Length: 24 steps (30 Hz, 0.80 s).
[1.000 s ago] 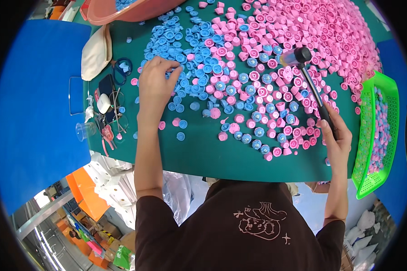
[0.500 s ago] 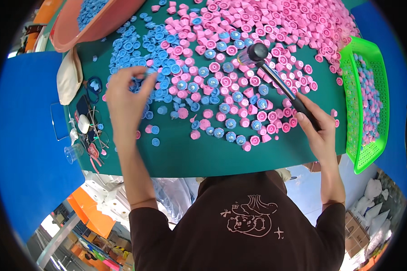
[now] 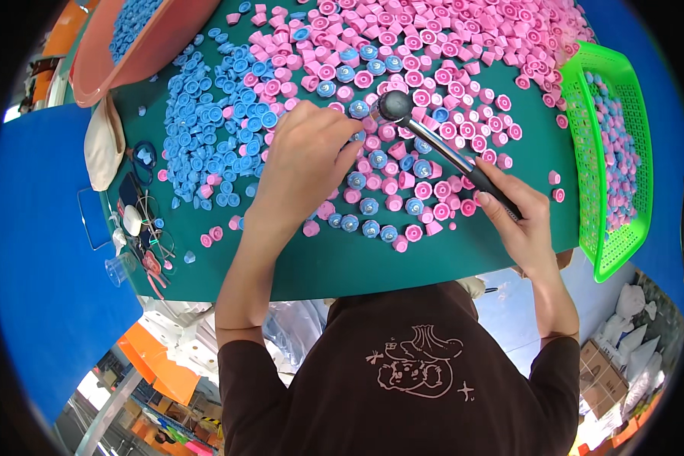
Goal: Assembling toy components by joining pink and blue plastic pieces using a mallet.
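My right hand (image 3: 523,216) is wrapped round the black grip of a hammer (image 3: 439,144) with a metal shaft and a round black head. The head hangs over the middle of the scattered pieces, close to my left fingertips. My left hand (image 3: 305,156) is bent inward, thumb and fingers pinched at a small blue cap (image 3: 357,137), partly hidden by the hand. Around both hands lie pink cup-shaped pieces (image 3: 441,189), several topped with blue caps that have a shiny centre (image 3: 369,206). Loose blue caps (image 3: 197,114) spread to the left of my left hand.
A green basket (image 3: 627,254) of pink and blue pieces stands at the right edge of the green table (image 3: 311,281). A salmon-coloured basin (image 3: 91,80) with blue caps sits far left. Pliers (image 3: 153,273), a clear cup (image 3: 119,269) and a cream pouch (image 3: 101,148) lie along the left edge.
My left hand has moved right from the blue caps to beside the hammer head, fingers now closer together. The hammer head has shifted slightly left and down, and the whole view has shifted a little.
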### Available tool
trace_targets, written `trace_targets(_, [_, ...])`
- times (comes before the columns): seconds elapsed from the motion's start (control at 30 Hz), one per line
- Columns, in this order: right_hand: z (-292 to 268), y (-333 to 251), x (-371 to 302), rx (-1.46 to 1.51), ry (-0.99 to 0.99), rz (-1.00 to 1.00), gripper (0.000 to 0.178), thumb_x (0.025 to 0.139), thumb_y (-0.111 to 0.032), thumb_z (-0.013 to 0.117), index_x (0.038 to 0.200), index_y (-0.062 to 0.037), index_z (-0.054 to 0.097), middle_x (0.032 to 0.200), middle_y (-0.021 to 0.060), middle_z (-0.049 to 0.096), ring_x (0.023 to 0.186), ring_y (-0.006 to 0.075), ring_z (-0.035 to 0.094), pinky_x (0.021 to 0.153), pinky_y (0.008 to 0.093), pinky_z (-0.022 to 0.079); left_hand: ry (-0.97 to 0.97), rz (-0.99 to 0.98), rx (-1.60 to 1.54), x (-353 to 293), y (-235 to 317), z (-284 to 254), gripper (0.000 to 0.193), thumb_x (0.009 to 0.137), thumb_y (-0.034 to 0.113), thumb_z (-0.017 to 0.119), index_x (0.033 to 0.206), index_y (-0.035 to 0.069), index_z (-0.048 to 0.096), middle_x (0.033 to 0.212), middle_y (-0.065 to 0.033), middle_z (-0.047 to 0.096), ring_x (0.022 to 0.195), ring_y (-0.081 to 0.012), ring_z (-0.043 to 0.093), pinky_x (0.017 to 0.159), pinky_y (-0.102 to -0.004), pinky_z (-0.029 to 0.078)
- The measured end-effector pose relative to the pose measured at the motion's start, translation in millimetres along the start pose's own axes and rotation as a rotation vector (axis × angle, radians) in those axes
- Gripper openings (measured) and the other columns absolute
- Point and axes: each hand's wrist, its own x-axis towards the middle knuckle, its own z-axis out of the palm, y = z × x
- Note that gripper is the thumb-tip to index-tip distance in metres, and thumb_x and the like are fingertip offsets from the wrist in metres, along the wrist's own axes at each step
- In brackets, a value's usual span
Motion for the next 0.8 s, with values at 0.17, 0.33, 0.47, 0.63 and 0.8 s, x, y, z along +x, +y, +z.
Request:
trace_targets(0.17, [1.7, -8.2, -0.3, -0.049, -0.065, 0.021, 0.041, 0.087, -0.005, 0.067, 0.127, -0.0027, 0.060, 0.081, 0.0076, 0.063, 0.067, 0.0117, 0.054, 0.061, 0.0264, 0.043, 0.021, -0.016, 0.024, -3.8, -2.4, -7.2, 0.024, 0.070, 0.010, 0.078, 0.092, 0.006, 0.069, 0.091, -0.0064, 0.068, 0.082, -0.0254, 0.058, 0.075, -0.0356, 0.046])
trace_targets(0.33, [11.0, -11.5, 3.6, -0.267, -0.038, -0.259, 0.046, 0.083, 0.004, 0.064, 0.128, -0.0057, 0.061, 0.079, 0.0085, 0.060, 0.064, 0.0149, 0.054, 0.057, 0.0269, 0.042, 0.225, -0.260, 0.065, -33.6, -8.9, -49.2, 0.022, 0.073, 0.012, 0.079, 0.093, 0.007, 0.071, 0.090, -0.0063, 0.067, 0.085, -0.0225, 0.060, 0.072, -0.0339, 0.047])
trace_targets(0.47, [10.1, -17.5, 13.0, -0.269, -0.103, -0.212, 0.048, 0.082, 0.009, 0.061, 0.128, -0.0074, 0.061, 0.079, 0.0099, 0.058, 0.064, 0.0161, 0.054, 0.056, 0.0277, 0.043, 0.328, -0.558, 0.130, -70.8, -24.0, -80.5, 0.015, 0.078, 0.011, 0.076, 0.091, 0.008, 0.073, 0.085, -0.0048, 0.067, 0.078, -0.0166, 0.059, 0.065, -0.0281, 0.045])
trace_targets(0.63, [9.9, -11.1, 13.1, -0.141, 0.037, -0.199, 0.042, 0.088, 0.002, 0.061, 0.129, -0.0045, 0.059, 0.080, 0.0079, 0.061, 0.068, 0.0125, 0.053, 0.064, 0.0269, 0.045, 0.368, -0.586, 0.191, -105.3, -55.3, -81.6, 0.010, 0.079, 0.012, 0.074, 0.086, 0.006, 0.071, 0.083, -0.0055, 0.067, 0.077, -0.0198, 0.060, 0.068, -0.0320, 0.046])
trace_targets(0.8, [6.5, -12.1, 15.3, -0.030, 0.040, -0.067, 0.038, 0.090, -0.002, 0.060, 0.128, -0.0022, 0.059, 0.101, 0.0088, 0.068, 0.082, 0.0117, 0.059, 0.076, 0.0235, 0.046, 0.251, -0.465, 0.174, -91.2, -65.5, -62.9, 0.012, 0.073, 0.007, 0.076, 0.082, 0.004, 0.069, 0.078, -0.0061, 0.061, 0.077, -0.0234, 0.057, 0.069, -0.0356, 0.045])
